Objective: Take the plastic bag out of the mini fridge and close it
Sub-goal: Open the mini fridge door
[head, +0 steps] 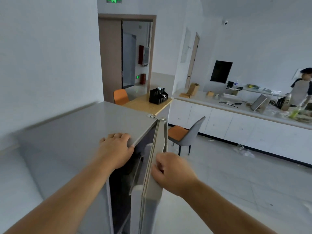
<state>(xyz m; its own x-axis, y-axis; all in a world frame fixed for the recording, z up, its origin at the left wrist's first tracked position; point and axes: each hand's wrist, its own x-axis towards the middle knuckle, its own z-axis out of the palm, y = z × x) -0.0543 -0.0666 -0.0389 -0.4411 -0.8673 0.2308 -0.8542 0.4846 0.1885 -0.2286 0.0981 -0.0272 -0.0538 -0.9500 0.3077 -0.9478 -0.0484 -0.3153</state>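
Observation:
A grey mini fridge [87,125] stands below me, seen from above. Its door [154,166] is swung partly out to the right, and the dark inside shows through the gap. My left hand [116,149] lies flat on the fridge top at its front edge, fingers spread over the corner. My right hand [170,173] grips the top edge of the door. No plastic bag can be made out in the dark gap.
A grey chair with an orange seat [185,134] stands just right of the door. Behind the fridge is a wooden table [145,103] with a black organiser. A long white counter [236,119] runs along the right, with a person [302,88] standing at its far end.

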